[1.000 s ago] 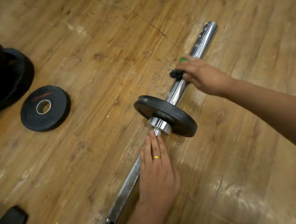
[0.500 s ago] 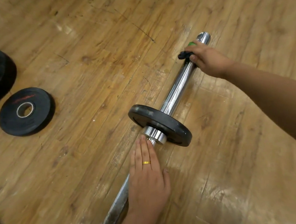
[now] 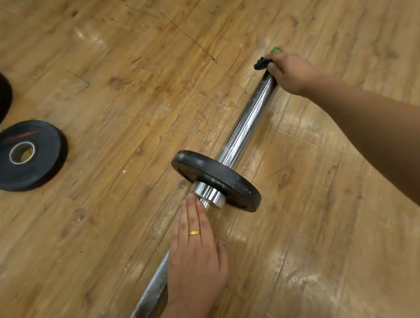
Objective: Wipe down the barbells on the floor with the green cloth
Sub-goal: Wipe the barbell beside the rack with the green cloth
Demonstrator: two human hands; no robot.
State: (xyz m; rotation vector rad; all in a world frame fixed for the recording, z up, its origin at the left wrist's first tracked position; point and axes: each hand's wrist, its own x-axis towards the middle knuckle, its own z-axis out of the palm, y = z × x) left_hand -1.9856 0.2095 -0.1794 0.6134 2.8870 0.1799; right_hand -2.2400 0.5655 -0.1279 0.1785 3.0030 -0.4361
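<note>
Right hand (image 3: 291, 72) slid to barbell (image 3: 246, 126) end, clutching green cloth (image 3: 274, 49), left hand (image 3: 195, 254) flat on barbell beside plate (image 3: 230, 179)

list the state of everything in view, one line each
barbell, lying on the floor, one plate loaded
loaded plate, standing on edge on the sleeve
green cloth, bunched in the right hand at the sleeve's end
right hand, curled round the cloth and the sleeve's end
left hand, flat, fingers straight, resting on the shaft
loose plate, lying flat on the floor, off the bar
</note>
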